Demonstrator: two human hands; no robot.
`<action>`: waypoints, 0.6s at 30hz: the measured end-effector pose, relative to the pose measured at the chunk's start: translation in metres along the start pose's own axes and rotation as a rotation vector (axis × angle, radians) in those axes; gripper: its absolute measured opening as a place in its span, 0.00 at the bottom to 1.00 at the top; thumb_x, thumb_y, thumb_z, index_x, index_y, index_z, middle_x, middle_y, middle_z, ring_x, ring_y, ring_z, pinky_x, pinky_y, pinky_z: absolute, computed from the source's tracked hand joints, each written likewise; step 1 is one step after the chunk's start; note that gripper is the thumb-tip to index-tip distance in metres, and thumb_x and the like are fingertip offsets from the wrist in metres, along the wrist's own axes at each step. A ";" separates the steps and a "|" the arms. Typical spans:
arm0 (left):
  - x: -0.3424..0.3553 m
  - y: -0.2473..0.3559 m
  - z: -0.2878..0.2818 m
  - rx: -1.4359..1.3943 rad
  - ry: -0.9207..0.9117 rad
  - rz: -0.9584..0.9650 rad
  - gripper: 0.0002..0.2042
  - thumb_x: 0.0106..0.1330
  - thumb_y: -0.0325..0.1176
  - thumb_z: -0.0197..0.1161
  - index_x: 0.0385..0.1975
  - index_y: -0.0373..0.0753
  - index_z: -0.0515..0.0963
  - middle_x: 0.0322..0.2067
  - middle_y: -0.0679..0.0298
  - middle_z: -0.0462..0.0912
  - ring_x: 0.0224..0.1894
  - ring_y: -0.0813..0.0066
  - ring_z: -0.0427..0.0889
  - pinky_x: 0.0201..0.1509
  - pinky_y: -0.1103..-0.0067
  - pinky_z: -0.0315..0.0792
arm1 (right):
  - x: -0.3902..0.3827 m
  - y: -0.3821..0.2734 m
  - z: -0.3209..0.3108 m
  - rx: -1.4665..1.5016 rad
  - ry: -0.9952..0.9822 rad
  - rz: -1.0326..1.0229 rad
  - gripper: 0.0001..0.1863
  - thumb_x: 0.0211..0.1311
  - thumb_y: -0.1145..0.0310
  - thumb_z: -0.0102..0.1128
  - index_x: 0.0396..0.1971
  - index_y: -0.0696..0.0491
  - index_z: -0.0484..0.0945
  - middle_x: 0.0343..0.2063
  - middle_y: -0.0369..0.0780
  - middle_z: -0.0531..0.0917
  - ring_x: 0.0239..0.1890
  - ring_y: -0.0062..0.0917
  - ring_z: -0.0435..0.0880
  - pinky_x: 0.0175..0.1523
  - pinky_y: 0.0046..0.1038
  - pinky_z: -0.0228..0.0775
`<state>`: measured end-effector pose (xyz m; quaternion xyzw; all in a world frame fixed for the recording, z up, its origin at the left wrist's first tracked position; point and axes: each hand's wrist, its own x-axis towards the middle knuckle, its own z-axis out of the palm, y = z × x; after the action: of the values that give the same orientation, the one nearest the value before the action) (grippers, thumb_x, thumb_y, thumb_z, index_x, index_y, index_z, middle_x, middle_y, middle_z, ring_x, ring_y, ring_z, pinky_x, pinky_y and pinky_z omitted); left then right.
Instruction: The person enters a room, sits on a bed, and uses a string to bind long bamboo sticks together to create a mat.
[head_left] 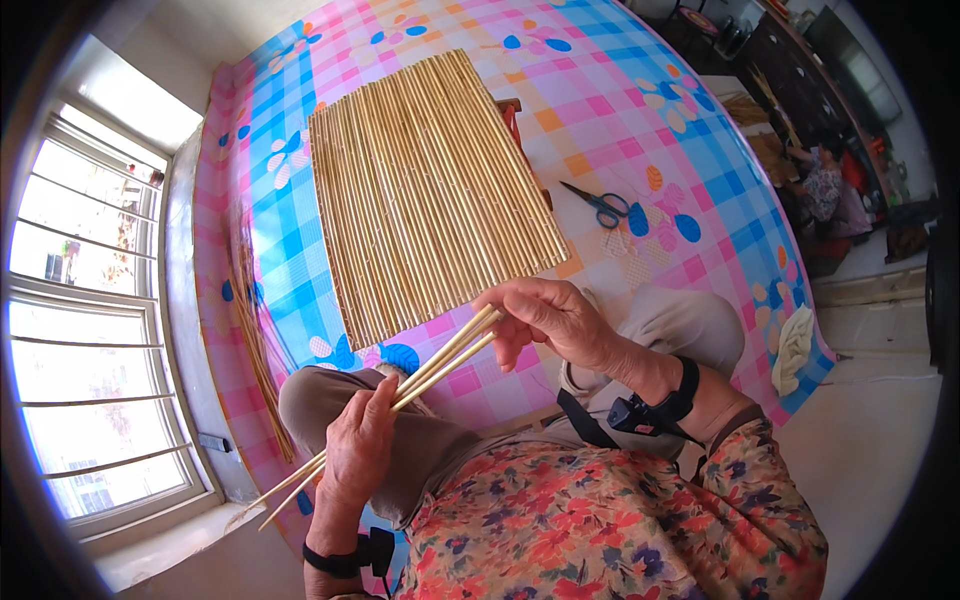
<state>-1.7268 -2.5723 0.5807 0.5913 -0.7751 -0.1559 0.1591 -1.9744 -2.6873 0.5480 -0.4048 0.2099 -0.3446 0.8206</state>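
My left hand is closed around a few pale straw-coloured stalks, which slant from lower left to upper right. My right hand pinches at their upper ends, fingers curled. Beyond both hands lies a mat of many thin parallel stalks bound by fine stitches. Dark-handled scissors rest to the right of the mat on the checked, flower-patterned cover.
Long loose stalks lie along the left side by the barred window. A pale cloth sits at the cover's right edge. Another person is off to the upper right among dark furniture. My bent knees flank my hands.
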 end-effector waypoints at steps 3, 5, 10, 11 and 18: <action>-0.001 0.000 0.007 0.010 0.017 0.037 0.21 0.53 0.21 0.56 0.49 0.38 0.67 0.26 0.59 0.73 0.27 0.60 0.75 0.27 0.70 0.71 | 0.002 0.007 -0.005 -0.066 0.031 0.036 0.13 0.63 0.64 0.48 0.39 0.60 0.71 0.23 0.37 0.76 0.21 0.16 0.77 0.25 0.18 0.74; -0.003 0.003 0.010 0.063 -0.016 -0.005 0.20 0.53 0.22 0.56 0.48 0.38 0.67 0.26 0.59 0.73 0.28 0.61 0.76 0.26 0.71 0.71 | 0.002 0.013 -0.006 -0.141 0.071 0.051 0.12 0.62 0.65 0.49 0.36 0.60 0.71 0.23 0.36 0.75 0.20 0.15 0.76 0.23 0.17 0.73; -0.006 0.015 0.011 -0.075 -0.042 -0.140 0.12 0.56 0.21 0.52 0.41 0.36 0.70 0.30 0.53 0.74 0.30 0.52 0.76 0.31 0.68 0.71 | 0.005 0.013 -0.008 -0.233 0.075 0.069 0.12 0.62 0.63 0.49 0.33 0.59 0.71 0.22 0.35 0.74 0.18 0.13 0.74 0.21 0.16 0.71; -0.003 0.014 0.012 -0.084 -0.049 -0.137 0.12 0.56 0.21 0.52 0.41 0.36 0.70 0.30 0.53 0.74 0.30 0.52 0.76 0.31 0.68 0.71 | 0.007 0.011 -0.011 -0.230 0.044 0.114 0.14 0.63 0.61 0.48 0.33 0.59 0.71 0.22 0.35 0.74 0.18 0.14 0.74 0.21 0.17 0.72; -0.010 0.010 0.019 -0.037 0.015 -0.061 0.14 0.55 0.21 0.55 0.42 0.37 0.70 0.26 0.58 0.73 0.27 0.59 0.76 0.27 0.72 0.71 | -0.018 -0.036 -0.017 -0.526 0.222 0.112 0.15 0.63 0.62 0.48 0.42 0.58 0.70 0.30 0.38 0.77 0.25 0.17 0.79 0.28 0.18 0.74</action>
<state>-1.7412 -2.5586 0.5678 0.6129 -0.7523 -0.1706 0.1712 -2.0112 -2.6978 0.5682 -0.5514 0.4025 -0.2744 0.6773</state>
